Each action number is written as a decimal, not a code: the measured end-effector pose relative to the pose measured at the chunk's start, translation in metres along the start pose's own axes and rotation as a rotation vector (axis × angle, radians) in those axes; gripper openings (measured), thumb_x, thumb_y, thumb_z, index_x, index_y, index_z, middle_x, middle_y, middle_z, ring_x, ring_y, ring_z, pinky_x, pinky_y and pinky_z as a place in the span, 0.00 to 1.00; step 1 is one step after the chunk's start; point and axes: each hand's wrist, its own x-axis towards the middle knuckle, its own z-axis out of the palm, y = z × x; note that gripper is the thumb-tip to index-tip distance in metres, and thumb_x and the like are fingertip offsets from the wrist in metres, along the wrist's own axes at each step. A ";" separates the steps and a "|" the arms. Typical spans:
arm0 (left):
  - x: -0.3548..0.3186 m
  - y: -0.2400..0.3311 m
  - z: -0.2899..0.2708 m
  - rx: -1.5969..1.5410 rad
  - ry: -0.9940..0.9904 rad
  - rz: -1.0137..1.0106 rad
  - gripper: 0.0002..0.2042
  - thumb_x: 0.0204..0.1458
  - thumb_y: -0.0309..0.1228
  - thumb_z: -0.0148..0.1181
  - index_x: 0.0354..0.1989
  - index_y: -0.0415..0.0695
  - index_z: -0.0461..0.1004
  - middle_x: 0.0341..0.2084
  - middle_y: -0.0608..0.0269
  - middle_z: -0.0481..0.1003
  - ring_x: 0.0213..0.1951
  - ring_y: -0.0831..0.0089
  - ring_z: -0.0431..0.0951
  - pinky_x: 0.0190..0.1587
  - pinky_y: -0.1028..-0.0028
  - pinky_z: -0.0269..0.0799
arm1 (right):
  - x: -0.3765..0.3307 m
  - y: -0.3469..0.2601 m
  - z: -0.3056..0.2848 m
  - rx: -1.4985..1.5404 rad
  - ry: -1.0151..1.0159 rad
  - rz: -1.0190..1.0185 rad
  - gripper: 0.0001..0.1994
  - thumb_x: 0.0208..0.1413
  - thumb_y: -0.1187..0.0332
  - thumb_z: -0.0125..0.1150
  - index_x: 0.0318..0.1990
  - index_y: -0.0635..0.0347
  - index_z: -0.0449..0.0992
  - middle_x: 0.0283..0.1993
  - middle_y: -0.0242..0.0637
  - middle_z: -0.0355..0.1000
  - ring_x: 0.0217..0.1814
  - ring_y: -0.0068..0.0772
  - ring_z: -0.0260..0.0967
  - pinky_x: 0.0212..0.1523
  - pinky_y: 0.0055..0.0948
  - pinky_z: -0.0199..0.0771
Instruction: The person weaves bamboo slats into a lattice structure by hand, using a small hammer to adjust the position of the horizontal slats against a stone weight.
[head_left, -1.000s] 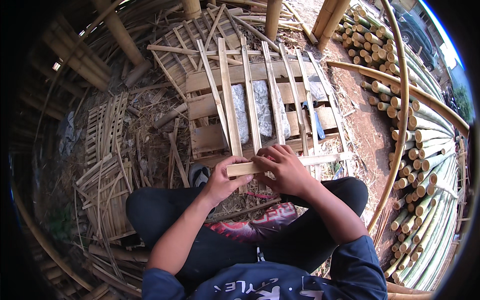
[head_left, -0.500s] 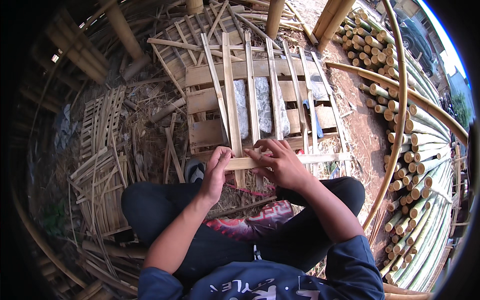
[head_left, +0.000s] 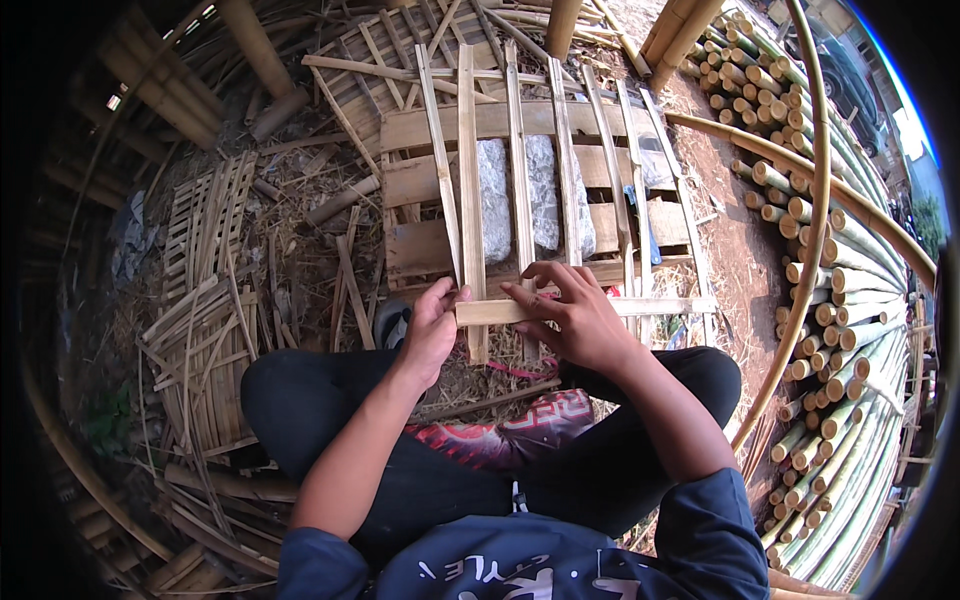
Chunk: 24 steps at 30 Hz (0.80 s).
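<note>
Evidently, the pale wooden crosspiece lies straight ahead of the seated person, running from nine o'clock to three over the near ends of some long slats. From where I stand, the right grip looks narrow around it, thumb at its six o'clock edge, fingers at its twelve; the left grip is at the nine o'clock end, though I can't tell whether it's closed on the wood. I'd judge the strip light, stiff and dry, with splintery edges. Best hold it at that end and mid-length, pressing gently: the thin slats, reaching toward twelve over the pallet and grey blocks, might crack.
</note>
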 end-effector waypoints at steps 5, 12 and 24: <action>0.005 -0.011 -0.011 0.028 0.002 -0.018 0.07 0.65 0.32 0.56 0.39 0.40 0.71 0.33 0.73 0.74 0.37 0.88 0.71 0.40 0.82 0.65 | 0.000 0.000 0.000 0.002 -0.030 0.019 0.29 0.48 0.64 0.70 0.62 0.42 0.74 0.54 0.38 0.68 0.53 0.41 0.69 0.53 0.40 0.67; 0.004 0.008 -0.006 0.123 -0.073 -0.019 0.12 0.60 0.26 0.59 0.51 0.38 0.73 0.39 0.64 0.80 0.39 0.82 0.78 0.39 0.79 0.75 | -0.001 0.002 0.003 -0.011 -0.007 -0.008 0.27 0.50 0.63 0.68 0.61 0.45 0.75 0.53 0.42 0.67 0.54 0.42 0.67 0.54 0.41 0.66; 0.002 0.016 -0.013 0.325 0.030 -0.050 0.13 0.59 0.27 0.60 0.51 0.40 0.73 0.36 0.60 0.80 0.36 0.77 0.81 0.36 0.74 0.79 | 0.003 -0.001 0.003 0.001 0.022 0.002 0.25 0.49 0.64 0.69 0.57 0.47 0.78 0.54 0.40 0.67 0.56 0.42 0.65 0.54 0.42 0.67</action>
